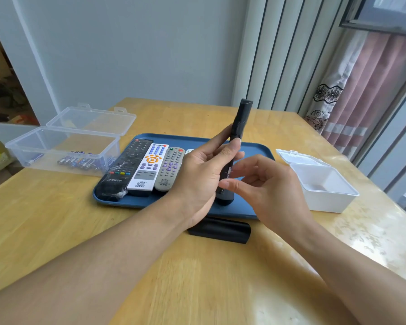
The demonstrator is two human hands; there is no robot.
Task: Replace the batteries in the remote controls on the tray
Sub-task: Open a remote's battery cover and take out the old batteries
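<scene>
Far out to the left of my left hand [198,174], a clear plastic box [61,151] stands on the wooden desk [197,277] with its lid tipped back, a heap of batteries [85,161] lying loose in its bottom. Nearer, just left of that hand, a blue tray [256,148] carries three remotes side by side, touching along their lengths: a long black remote [127,163] on the outside, a white remote [150,167] with orange and purple buttons in the middle, and a grey remote [170,168] with purple buttons closest to my palm. A sliver of something pale [189,151] shows past my fingers; I cannot tell what it is. My left hand grips a slim black remote [240,120], fingers and thumb wrapped round its middle, holding it nearly upright over the tray with its top end tilted away from me and its lower end just above the tray. My right hand [265,184] hovers just to the right of it, fingers loosely curled and thumb stretched toward the remote's lower half, holding nothing that I can see; whether the fingertips touch the remote I cannot tell. Below both hands, a black battery cover [220,229] lies flat on the desk against the tray's near edge. Off to the right of my right hand, a white plastic box [324,186] sits on the desk with its lid flipped open behind it.
</scene>
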